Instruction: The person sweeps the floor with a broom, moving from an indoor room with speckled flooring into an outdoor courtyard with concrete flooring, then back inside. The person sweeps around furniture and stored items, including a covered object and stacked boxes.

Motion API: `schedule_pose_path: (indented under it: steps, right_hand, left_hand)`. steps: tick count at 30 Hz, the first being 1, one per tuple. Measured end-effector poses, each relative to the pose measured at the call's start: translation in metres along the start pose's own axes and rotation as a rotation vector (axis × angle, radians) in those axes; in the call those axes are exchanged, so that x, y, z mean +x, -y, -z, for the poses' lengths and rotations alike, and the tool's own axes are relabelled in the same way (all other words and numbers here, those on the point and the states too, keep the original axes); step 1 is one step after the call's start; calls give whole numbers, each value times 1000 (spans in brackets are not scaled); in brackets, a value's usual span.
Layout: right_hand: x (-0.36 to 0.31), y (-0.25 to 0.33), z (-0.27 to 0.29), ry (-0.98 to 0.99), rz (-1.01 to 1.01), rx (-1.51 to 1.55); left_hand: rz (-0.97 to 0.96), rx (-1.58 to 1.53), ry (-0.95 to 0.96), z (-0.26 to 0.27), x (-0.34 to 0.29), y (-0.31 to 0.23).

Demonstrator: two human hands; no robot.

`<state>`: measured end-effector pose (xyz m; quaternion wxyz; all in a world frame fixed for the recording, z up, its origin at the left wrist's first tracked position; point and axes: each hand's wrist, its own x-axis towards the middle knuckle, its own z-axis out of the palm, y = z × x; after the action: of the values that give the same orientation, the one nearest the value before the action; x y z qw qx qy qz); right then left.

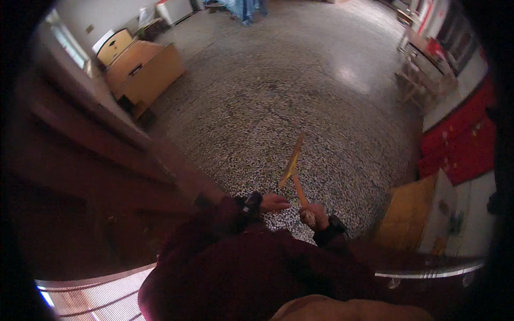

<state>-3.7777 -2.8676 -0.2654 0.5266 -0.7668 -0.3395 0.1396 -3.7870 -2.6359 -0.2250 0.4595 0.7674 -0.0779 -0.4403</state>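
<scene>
My right hand (315, 215) is closed around the handle of a yellow T-shaped squeegee (292, 167), low in the middle of the head view. The squeegee points away from me above the speckled floor, with its long narrow head at the far end, tilted slightly. Just left of the handle is my left hand (274, 203), fingers stretched toward the right and holding nothing that I can see. Dark bands circle both wrists, and dark red sleeves cover my arms.
A dark reddish-brown door (96, 176) stands close on my left. Beyond it is a light wooden box-like cabinet (142, 75). At right are a wooden cabinet (407, 211), a red panel (463, 142) and a small wooden stand (420, 75). Something blue (243, 8) is far ahead.
</scene>
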Motion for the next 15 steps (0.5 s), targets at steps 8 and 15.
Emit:
schedule_pose_path:
  steps: [8, 15]
  right_hand:
    - [165, 37, 15, 115, 187, -30]
    - [292, 48, -6, 352, -96, -127]
  left_hand:
    - [-276, -515, -6, 87, 24, -6]
    - [-122, -1072, -87, 190, 5, 8]
